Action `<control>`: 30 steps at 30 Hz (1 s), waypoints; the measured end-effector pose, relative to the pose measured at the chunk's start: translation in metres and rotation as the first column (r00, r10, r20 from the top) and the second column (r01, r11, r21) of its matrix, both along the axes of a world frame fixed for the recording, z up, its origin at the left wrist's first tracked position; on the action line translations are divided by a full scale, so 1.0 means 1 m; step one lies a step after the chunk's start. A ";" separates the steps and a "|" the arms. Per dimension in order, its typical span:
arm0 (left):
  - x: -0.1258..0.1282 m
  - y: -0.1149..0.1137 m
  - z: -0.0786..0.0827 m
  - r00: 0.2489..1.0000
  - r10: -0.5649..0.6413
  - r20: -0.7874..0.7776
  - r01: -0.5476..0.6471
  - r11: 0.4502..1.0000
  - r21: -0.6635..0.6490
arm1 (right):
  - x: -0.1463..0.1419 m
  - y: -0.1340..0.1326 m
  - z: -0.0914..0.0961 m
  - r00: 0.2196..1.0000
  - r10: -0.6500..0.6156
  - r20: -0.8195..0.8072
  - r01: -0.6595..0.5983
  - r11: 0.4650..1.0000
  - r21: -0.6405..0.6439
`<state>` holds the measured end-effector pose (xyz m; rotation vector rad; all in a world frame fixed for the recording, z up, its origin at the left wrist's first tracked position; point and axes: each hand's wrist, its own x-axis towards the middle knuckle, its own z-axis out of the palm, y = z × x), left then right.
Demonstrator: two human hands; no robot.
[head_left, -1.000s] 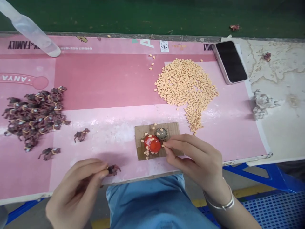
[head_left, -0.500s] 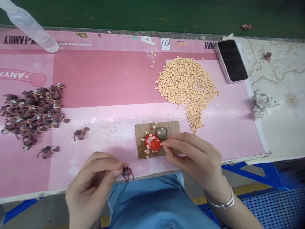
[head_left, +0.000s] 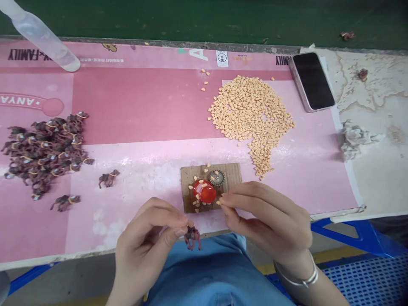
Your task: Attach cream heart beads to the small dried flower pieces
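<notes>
Between thumb and fingers, my left hand (head_left: 153, 242) pinches a small dark brown horse figurine (head_left: 192, 238), its legs hanging down near the table's front edge. My right hand (head_left: 267, 219) is closed in a pinch on a tiny yellow piece (head_left: 219, 202). Just left of those fingertips, a red cap-like dish (head_left: 208, 194) rests on a cardboard square (head_left: 234, 170). A bottle cap (head_left: 217, 178) sits beside the dish. Several yellow pieces lie on and around both. Two separate horse figurines (head_left: 109, 179) lie to the left of the cardboard.
Many brown figurines (head_left: 47, 148) are heaped at the left. A large pile of tiny yellow pieces (head_left: 251, 110) spreads beyond the cardboard. A phone (head_left: 313, 83), a crumpled white tissue (head_left: 356, 138) and a clear plastic bottle (head_left: 44, 38) are also on the table.
My left hand has moved right with the horse figurine, closer to my right hand. My right hand has drawn slightly away from the red dish, still pinching the yellow piece.
</notes>
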<state>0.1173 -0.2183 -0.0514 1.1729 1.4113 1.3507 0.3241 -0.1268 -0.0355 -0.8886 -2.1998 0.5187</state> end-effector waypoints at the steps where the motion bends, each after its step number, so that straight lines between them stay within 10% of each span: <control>1: 0.000 0.000 0.000 1.000 -0.008 0.005 0.008 1.000 0.004 | -0.002 -0.002 0.002 0.999 0.010 -0.039 -0.011 1.000 -0.027; 11: 0.003 0.004 0.005 0.997 -0.032 -0.068 0.034 0.999 0.031 | -0.017 -0.012 0.000 0.970 0.133 -0.205 -0.165 0.975 -0.151; 22: 0.017 0.005 -0.002 0.955 0.182 -0.234 -0.136 0.970 0.203 | -0.014 -0.025 0.005 0.995 0.048 0.086 -0.059 0.990 0.129; 30: 0.003 0.038 0.009 0.899 0.064 -0.434 0.017 0.984 0.180 | 0.004 -0.006 -0.001 1.000 -0.003 -0.011 0.004 0.994 0.112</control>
